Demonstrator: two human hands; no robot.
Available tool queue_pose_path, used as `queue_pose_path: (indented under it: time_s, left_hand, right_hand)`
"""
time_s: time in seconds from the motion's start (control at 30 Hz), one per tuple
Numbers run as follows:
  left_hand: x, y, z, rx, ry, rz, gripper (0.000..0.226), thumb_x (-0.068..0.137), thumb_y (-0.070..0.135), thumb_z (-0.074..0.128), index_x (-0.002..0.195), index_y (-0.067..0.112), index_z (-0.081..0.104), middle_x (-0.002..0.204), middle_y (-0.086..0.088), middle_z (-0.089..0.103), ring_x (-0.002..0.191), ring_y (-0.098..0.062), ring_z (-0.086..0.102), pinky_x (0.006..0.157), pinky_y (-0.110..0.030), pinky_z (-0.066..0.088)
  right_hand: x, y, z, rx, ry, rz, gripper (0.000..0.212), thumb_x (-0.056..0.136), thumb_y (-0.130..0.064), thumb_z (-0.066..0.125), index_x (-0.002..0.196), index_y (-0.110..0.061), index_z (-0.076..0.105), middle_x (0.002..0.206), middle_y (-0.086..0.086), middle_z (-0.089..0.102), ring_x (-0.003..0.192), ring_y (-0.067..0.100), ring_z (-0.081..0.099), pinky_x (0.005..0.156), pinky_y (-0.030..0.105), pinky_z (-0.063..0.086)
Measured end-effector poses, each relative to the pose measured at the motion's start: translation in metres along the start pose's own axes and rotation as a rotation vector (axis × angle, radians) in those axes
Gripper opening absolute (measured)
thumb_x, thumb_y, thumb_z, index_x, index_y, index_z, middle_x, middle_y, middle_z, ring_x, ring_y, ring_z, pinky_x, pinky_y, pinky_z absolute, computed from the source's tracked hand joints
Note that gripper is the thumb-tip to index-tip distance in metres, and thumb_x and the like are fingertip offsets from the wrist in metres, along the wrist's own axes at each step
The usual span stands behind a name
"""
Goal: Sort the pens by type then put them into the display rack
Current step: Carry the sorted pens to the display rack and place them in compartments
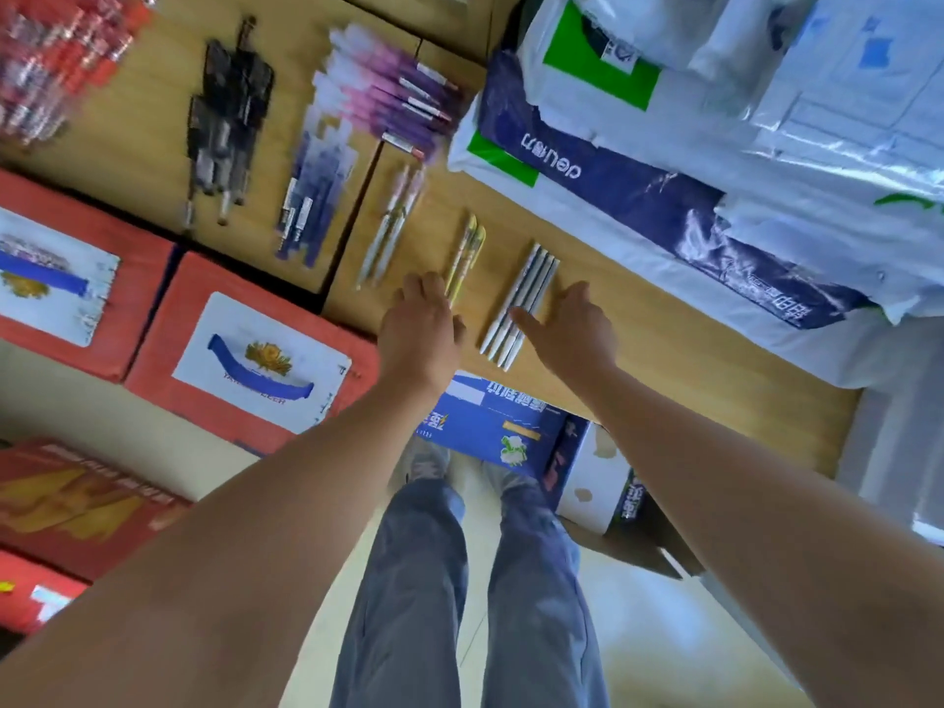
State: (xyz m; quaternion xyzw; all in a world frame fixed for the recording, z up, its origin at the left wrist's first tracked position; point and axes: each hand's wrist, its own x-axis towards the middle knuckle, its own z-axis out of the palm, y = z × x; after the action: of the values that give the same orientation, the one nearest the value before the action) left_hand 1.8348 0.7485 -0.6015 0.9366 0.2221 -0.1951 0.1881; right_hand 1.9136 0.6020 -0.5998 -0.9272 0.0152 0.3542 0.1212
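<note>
Lining up piles by type, I'd guess: your left hand rests loose-fingered on the near end of the yellow pens, your right hand is spread, thumb against the white pens on the table. No rack in view.

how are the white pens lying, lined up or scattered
Lined up: the white pens lie flat, side by side and parallel, on the brown surface.

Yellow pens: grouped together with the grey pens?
No, the yellow pens lie in their own small group, with bare cardboard between them and the row of grey pens.
</note>
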Motion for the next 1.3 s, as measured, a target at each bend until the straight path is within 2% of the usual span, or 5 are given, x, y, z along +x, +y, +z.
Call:
queue_pose_path:
  time_s: [0.13,0.37,0.47,0.63,1.3]
  left_hand:
    - [0.022,-0.002,0.009,0.032,0.019,-0.004,0.054,0.092,0.029,0.056,0.132,-0.002,0.036,0.124,-0.018,0.046,0.107,-0.03,0.051,0.087,-0.039,0.048]
    - [0.035,0.006,0.001,0.069,-0.024,-0.007,0.047,0.09,0.02,0.06,0.125,-0.003,0.04,0.116,-0.019,0.053,0.097,-0.033,0.061,0.071,-0.037,0.049]
    - [0.041,0.009,-0.001,0.12,-0.074,0.011,0.055,0.087,0.025,0.067,0.124,-0.004,0.04,0.116,-0.018,0.055,0.1,-0.031,0.062,0.072,-0.034,0.049]
    - [0.042,0.009,0.007,0.182,-0.052,0.043,0.041,0.097,0.02,0.05,0.128,-0.004,0.036,0.117,-0.019,0.052,0.097,-0.032,0.062,0.062,-0.033,0.04]
    - [0.009,0.011,0.011,-0.021,-0.164,0.068,0.036,0.1,0.019,0.035,0.127,-0.003,0.031,0.102,-0.02,0.063,0.088,-0.038,0.063,0.062,-0.036,0.04]
  right_hand:
    - [0.01,-0.021,0.005,-0.119,0.067,0.012,0.098,0.078,-0.067,0.061,0.142,-0.006,0.019,0.088,0.004,0.055,0.09,0.028,0.061,0.064,0.033,0.035]
    - [0.014,-0.012,0.012,-0.073,0.065,-0.034,0.06,0.078,-0.041,0.071,0.116,-0.01,0.037,0.097,0.006,0.058,0.089,0.031,0.062,0.066,0.035,0.043]
    - [0.012,-0.004,0.011,-0.183,0.061,-0.103,0.056,0.081,-0.037,0.068,0.119,-0.008,0.038,0.109,0.01,0.056,0.096,0.033,0.062,0.069,0.037,0.044]
    - [0.01,0.008,0.015,-0.361,0.091,-0.205,0.038,0.093,-0.026,0.052,0.122,-0.007,0.037,0.114,0.011,0.05,0.097,0.03,0.061,0.064,0.035,0.042]
    - [-0.002,0.029,0.021,-0.352,0.098,-0.283,0.02,0.097,-0.008,0.042,0.116,-0.004,0.044,0.11,0.013,0.053,0.095,0.031,0.059,0.066,0.035,0.04]
